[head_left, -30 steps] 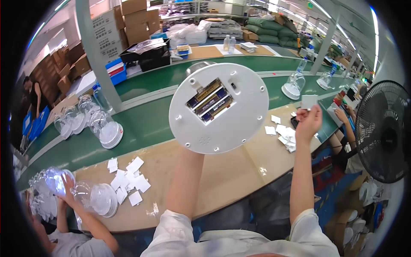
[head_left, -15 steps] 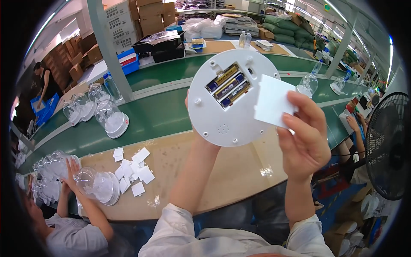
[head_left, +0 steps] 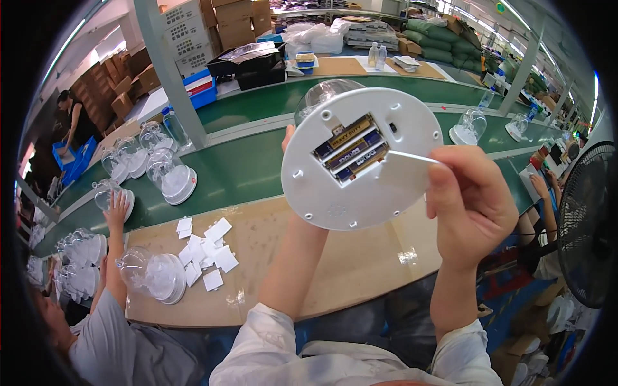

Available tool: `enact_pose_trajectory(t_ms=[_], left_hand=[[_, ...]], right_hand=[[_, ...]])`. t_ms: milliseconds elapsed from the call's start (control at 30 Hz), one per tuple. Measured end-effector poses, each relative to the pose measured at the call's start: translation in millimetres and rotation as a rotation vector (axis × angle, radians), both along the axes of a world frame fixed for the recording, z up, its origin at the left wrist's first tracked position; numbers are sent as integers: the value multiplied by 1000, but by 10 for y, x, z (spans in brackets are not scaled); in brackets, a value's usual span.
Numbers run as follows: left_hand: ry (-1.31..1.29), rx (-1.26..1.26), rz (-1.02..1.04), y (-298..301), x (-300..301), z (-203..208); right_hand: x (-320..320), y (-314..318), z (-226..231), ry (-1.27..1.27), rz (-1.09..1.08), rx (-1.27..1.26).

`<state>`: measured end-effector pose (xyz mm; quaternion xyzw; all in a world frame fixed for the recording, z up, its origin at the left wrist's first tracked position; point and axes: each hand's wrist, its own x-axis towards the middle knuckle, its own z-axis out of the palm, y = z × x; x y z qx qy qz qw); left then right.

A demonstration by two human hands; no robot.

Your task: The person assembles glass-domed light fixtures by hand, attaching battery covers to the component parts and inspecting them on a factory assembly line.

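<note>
My left hand (head_left: 288, 137), mostly hidden behind it, holds up a clear dome (head_left: 329, 92) with a round white base (head_left: 315, 193). The base's underside faces me, tilted, and its square battery compartment is uncovered. Three batteries (head_left: 353, 147) lie in it side by side. My right hand (head_left: 473, 202) pinches a thin white battery cover (head_left: 413, 156) between thumb and fingers. I see the cover nearly edge-on, its far edge at the right side of the compartment; whether it touches the base I cannot tell.
Loose white square covers (head_left: 207, 253) lie on the brown board (head_left: 270, 257). To the left, a co-worker's hand (head_left: 117, 209) touches one of several domes by the green belt (head_left: 257, 170). One dome (head_left: 153, 276) lies tipped on the board. A black fan (head_left: 589, 222) stands at right.
My right hand has turned the cover from flat-facing to edge-on and brought its edge to the compartment. The base has tilted, showing the dome behind. The co-worker's hand has moved to a farther dome.
</note>
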<state>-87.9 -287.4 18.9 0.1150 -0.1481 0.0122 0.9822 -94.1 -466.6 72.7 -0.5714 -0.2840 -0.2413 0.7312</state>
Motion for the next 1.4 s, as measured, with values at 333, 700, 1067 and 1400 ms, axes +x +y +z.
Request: enact_pose_trajectory(t_ms=[333,700,1067,1400], left_hand=[[284,256,167,22,121,17],[189,329,157,236,66,-24],[160,251,-60,215,93,83],[327,300,-42,229,203,32]], right_hand=[[179,-329,27,-352,225,-7],[267,-183,-153,108,241,252],[357,42,60,-311,93,-149],[539,106,151,-526,2,-346]])
